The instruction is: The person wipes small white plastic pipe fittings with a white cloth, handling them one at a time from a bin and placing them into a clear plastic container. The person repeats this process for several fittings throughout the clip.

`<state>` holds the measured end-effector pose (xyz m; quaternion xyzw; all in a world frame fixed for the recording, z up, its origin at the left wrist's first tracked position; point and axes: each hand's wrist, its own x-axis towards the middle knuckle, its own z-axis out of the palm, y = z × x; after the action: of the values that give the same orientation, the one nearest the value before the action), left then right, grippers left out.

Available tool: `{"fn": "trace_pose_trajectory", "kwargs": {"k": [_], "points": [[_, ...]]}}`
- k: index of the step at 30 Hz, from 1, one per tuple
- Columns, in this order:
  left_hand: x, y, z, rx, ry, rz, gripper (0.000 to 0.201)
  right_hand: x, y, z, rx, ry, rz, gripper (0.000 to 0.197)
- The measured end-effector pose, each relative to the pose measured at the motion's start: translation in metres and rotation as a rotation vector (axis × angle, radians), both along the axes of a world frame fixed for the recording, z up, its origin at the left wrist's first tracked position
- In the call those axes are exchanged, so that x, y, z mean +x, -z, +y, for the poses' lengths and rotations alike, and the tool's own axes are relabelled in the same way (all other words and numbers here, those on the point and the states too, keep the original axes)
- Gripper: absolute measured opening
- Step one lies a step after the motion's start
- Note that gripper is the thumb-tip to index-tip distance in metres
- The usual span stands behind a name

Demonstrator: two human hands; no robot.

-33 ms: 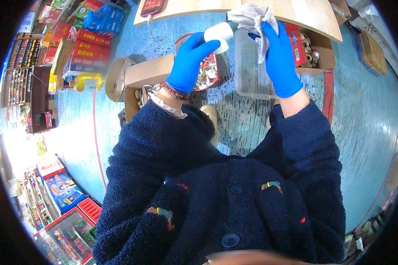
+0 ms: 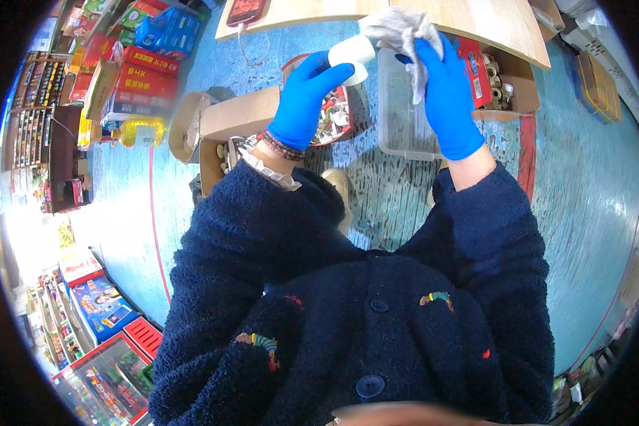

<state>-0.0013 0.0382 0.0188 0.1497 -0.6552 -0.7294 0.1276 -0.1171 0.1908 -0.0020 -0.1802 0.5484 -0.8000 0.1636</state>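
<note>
My left hand [image 2: 307, 99], in a blue glove, is closed on a white tube-shaped piece [image 2: 351, 51] that looks like a pipe fitting. Its short lower part shows beside my thumb. My right hand [image 2: 444, 92], also gloved in blue, grips a crumpled grey-white cloth [image 2: 402, 30]. The cloth hangs down from my fingers and is close to the white piece, with a small gap between them. Below the cloth stands a clear plastic bin [image 2: 410, 135] on the floor. Behind my left hand is a red-rimmed container [image 2: 334, 117] of small pale pieces.
An open cardboard box [image 2: 240, 113] stands at the left, and another box [image 2: 515, 89] with pale tubular pieces at the right. Along the far edge runs a wooden tabletop [image 2: 476, 25] with a phone [image 2: 246, 11] on its cable. Stocked shelves [image 2: 39, 113] line the left.
My right hand and the cloth have shifted slightly left, and the cloth's folds have changed shape. My left hand and the white piece are almost unmoved.
</note>
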Motion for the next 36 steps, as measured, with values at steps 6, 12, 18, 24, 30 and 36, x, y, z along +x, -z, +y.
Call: {"fn": "trace_pose_trajectory", "kwargs": {"k": [6,12,18,24,30,36], "points": [[0.0,0.011,-0.002,-0.227,0.002,0.032,0.04,0.015,-0.002,-0.007,0.103,-0.174,0.259,0.035],[-0.001,0.009,0.004,-0.568,-0.079,0.089,0.04,0.018,-0.001,-0.011,0.171,-0.227,0.259,0.042],[0.005,0.0,-0.009,-0.316,-0.078,0.004,0.033,0.025,-0.005,-0.009,0.372,-0.347,0.415,0.051],[0.008,0.001,-0.018,-0.065,0.041,-0.027,0.031,0.028,-0.01,-0.006,0.281,-0.429,0.27,0.051],[0.012,-0.007,-0.02,-0.736,0.13,0.13,0.04,0.02,-0.012,0.004,-0.119,-0.586,-0.305,0.042],[0.012,0.004,-0.023,-0.403,0.147,0.061,0.038,0.024,-0.01,-0.004,0.014,-0.454,0.093,0.048]]}}
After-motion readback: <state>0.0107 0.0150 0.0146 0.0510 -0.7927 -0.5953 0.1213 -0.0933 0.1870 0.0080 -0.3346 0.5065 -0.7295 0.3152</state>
